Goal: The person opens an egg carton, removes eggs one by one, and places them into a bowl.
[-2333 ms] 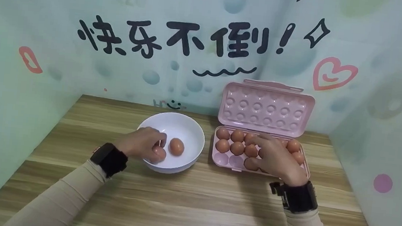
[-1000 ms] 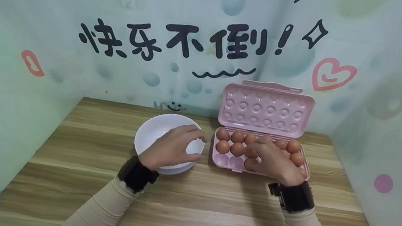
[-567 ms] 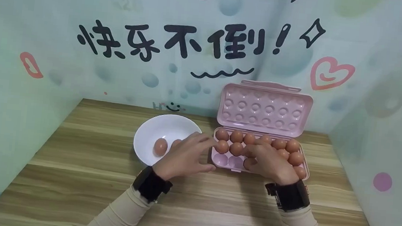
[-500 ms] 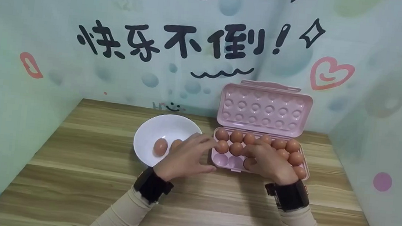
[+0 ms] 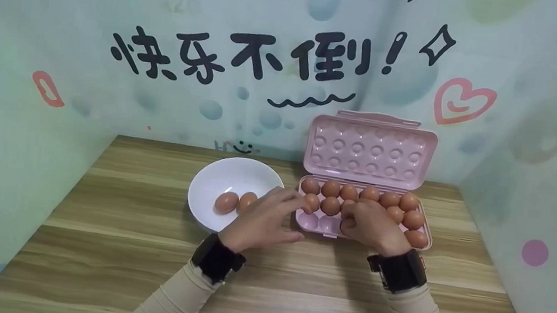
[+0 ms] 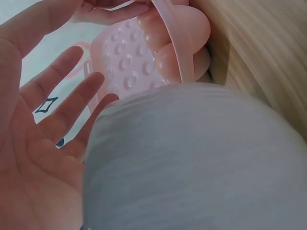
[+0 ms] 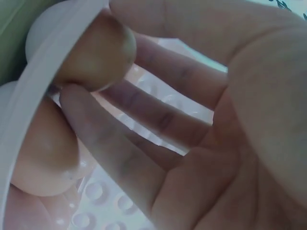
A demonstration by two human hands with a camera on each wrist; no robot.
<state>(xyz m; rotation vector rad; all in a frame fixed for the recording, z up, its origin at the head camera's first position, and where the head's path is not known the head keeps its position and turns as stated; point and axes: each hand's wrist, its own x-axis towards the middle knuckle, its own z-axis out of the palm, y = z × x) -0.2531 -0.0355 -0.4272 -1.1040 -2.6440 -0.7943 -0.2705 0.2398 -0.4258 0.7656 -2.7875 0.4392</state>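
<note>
My right hand (image 5: 375, 227) pinches a brown egg (image 7: 103, 57) in the front row of the pink egg carton (image 5: 309, 223); the right wrist view shows thumb and fingers around it, close to the carton's edge. Another egg (image 7: 45, 148) sits beside these fingers. My left hand (image 5: 263, 220) holds nothing; its fingers are spread, with the fingertips overlapping an egg (image 5: 310, 203) at the carton's left end. Below that hand stands a white bowl (image 5: 233, 170) with two brown eggs, one egg (image 5: 226, 202) in plain sight and one egg (image 5: 246, 202) partly hidden by the hand.
The carton's lid (image 5: 371, 152) stands raised against the printed backdrop (image 5: 161, 99). Several brown eggs fill the two back rows, and two cups at the front left hold none. Wood-grain table (image 5: 285, 300) stretches in front, between side walls.
My left hand has let go of an egg in the bowl and moved right to the carton's left end. My right hand's fingers have closed in on a front-row egg.
</note>
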